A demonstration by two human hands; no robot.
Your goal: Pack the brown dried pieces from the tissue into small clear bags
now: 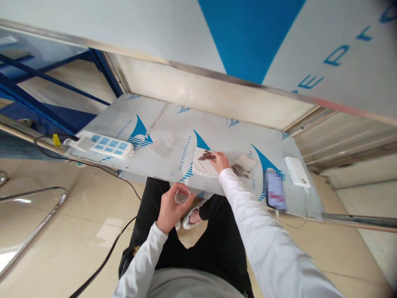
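Note:
My left hand (pixel 173 204) is closed around a small clear plastic cup (pixel 182 195), held in front of the shelf edge above my lap. Over the shelf, my right hand (pixel 221 162) has its fingers bent together at a small heap of dark brown dried pieces (pixel 206 155). These pieces lie on a white paper sheet (pixel 204 167). Whether the fingertips pinch a piece is too small to make out. Right of that hand lies a clear zip bag (pixel 242 166) with dark dried material inside. Farther left is another clear plastic bag (pixel 163 145), lying flat.
A white power strip (pixel 108 145) with a plug sits at the shelf's left end, its black cable hanging over the edge. At the right are a phone (pixel 275 189) and a white power bank (pixel 297 171) with a cable. An upper shelf (pixel 155 29) overhangs the back.

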